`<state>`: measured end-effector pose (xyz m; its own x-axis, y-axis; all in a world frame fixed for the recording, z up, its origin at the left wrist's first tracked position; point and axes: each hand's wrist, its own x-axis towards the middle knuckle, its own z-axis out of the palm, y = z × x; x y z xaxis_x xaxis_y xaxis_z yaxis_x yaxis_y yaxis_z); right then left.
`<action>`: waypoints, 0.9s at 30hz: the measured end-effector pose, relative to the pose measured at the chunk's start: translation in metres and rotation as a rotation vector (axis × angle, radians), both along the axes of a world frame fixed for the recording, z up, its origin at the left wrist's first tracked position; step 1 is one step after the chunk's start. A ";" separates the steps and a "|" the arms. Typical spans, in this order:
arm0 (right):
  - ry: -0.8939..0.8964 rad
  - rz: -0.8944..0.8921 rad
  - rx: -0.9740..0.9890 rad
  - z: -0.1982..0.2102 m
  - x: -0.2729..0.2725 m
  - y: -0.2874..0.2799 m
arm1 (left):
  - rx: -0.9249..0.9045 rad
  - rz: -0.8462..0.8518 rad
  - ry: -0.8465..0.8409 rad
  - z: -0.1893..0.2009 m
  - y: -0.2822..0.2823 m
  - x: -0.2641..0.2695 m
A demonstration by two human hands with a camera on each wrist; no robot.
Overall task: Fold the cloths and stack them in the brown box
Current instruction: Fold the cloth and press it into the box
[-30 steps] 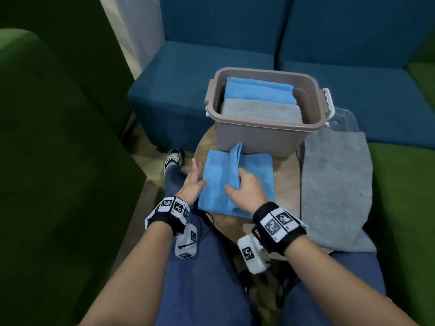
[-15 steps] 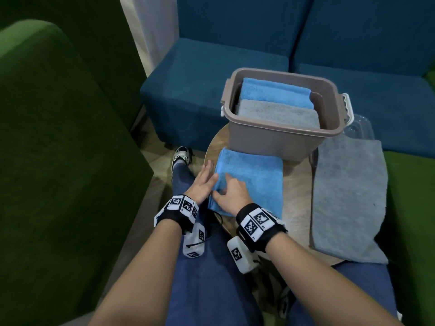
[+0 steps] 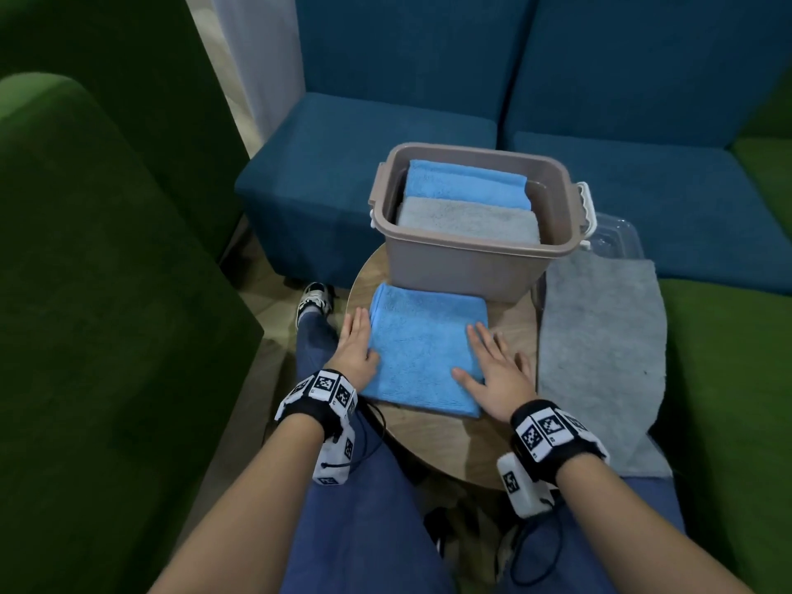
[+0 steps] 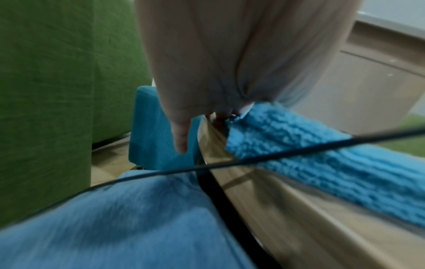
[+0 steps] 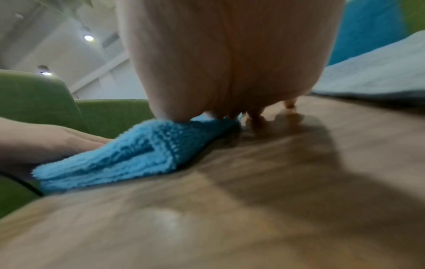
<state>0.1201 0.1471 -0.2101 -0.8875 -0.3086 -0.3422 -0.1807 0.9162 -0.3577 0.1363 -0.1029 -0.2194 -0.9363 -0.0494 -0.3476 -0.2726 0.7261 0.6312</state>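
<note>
A folded blue cloth [image 3: 424,349] lies flat on the round wooden table [image 3: 450,448], just in front of the brown box [image 3: 463,267]. My left hand [image 3: 355,349] lies flat with straight fingers along the cloth's left edge. My right hand [image 3: 497,370] is flat with spread fingers on the cloth's right edge and the table. Inside the box a folded blue cloth [image 3: 465,184] and a folded grey cloth [image 3: 467,220] lie side by side. An unfolded grey cloth [image 3: 600,349] is spread to the right. The wrist views show the blue cloth [image 4: 322,160] [image 5: 128,154] edge-on under the palms.
Green sofa arm [image 3: 98,315] stands close on the left, blue sofa seats [image 3: 368,156] lie behind the table, and a green cushion [image 3: 728,379] is on the right. A clear plastic lid [image 3: 617,237] sits behind the grey cloth. My knees in blue trousers [image 3: 364,529] are under the table's near edge.
The raised flap of the blue cloth has been laid over to the left, leaving it a flat folded rectangle. My right hand slid from the left side to the right edge; both hands now lie flat.
</note>
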 end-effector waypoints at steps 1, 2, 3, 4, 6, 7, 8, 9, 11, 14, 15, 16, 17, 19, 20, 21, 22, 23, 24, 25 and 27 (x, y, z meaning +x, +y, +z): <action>0.037 -0.041 -0.066 0.001 -0.001 -0.001 | -0.065 0.026 0.027 0.002 0.002 0.000; 0.070 -0.102 -0.162 0.002 -0.003 -0.003 | -0.154 0.074 0.067 0.006 0.006 0.001; 0.083 -0.163 -0.252 0.003 -0.005 -0.006 | -0.232 0.145 0.093 0.011 0.011 0.001; 0.084 -0.207 -0.308 0.004 -0.006 -0.009 | -0.263 0.231 0.080 0.018 0.016 0.002; 0.083 -0.224 -0.260 0.006 -0.006 -0.015 | -0.207 0.372 -0.030 0.026 0.020 0.003; 0.097 -0.212 -0.196 0.006 -0.006 -0.018 | -0.171 0.404 -0.093 0.028 0.020 0.003; 0.124 -0.191 -0.123 0.007 -0.005 -0.020 | -0.156 0.404 -0.143 0.028 0.019 0.003; 0.156 -0.164 -0.045 0.008 -0.005 -0.022 | -0.156 0.381 -0.177 0.030 0.019 0.004; 0.201 -0.116 0.083 0.011 -0.006 -0.025 | -0.166 0.327 -0.212 0.035 0.018 0.006; 0.190 -0.073 0.179 0.019 -0.009 -0.025 | -0.141 0.256 -0.297 0.042 0.019 0.005; 0.170 -0.057 0.199 0.024 -0.010 -0.025 | -0.141 0.210 -0.278 0.045 0.020 0.004; 0.154 -0.042 0.204 0.029 -0.012 -0.025 | -0.155 0.160 -0.240 0.048 0.022 0.003; 0.154 -0.030 0.179 0.034 -0.013 -0.025 | -0.189 0.101 -0.189 0.055 0.026 0.003; 0.229 -0.011 0.009 0.047 -0.017 -0.025 | -0.283 -0.027 -0.043 0.071 0.036 0.001; 0.301 0.009 -0.109 0.055 -0.018 -0.025 | -0.317 -0.087 0.052 0.081 0.043 0.000; 0.379 0.042 -0.212 0.065 -0.019 -0.025 | -0.338 -0.146 0.163 0.091 0.049 -0.001; 0.445 0.083 -0.287 0.074 -0.021 -0.023 | -0.340 -0.198 0.280 0.099 0.053 -0.003; 0.493 0.125 -0.335 0.083 -0.023 -0.021 | -0.328 -0.234 0.382 0.107 0.056 -0.004; 0.523 0.153 -0.364 0.091 -0.025 -0.018 | -0.297 -0.254 0.461 0.115 0.057 -0.006; 0.539 0.162 -0.383 0.095 -0.028 -0.013 | -0.247 -0.258 0.530 0.123 0.057 -0.007; 0.556 0.155 -0.400 0.100 -0.032 0.001 | -0.163 -0.252 0.637 0.139 0.054 -0.009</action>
<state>0.0877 0.1476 -0.1096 -0.8336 -0.4529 0.3162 -0.5523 0.6827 -0.4785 0.1278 -0.0484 -0.0805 -0.9450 0.1909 0.2654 0.3027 0.8177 0.4897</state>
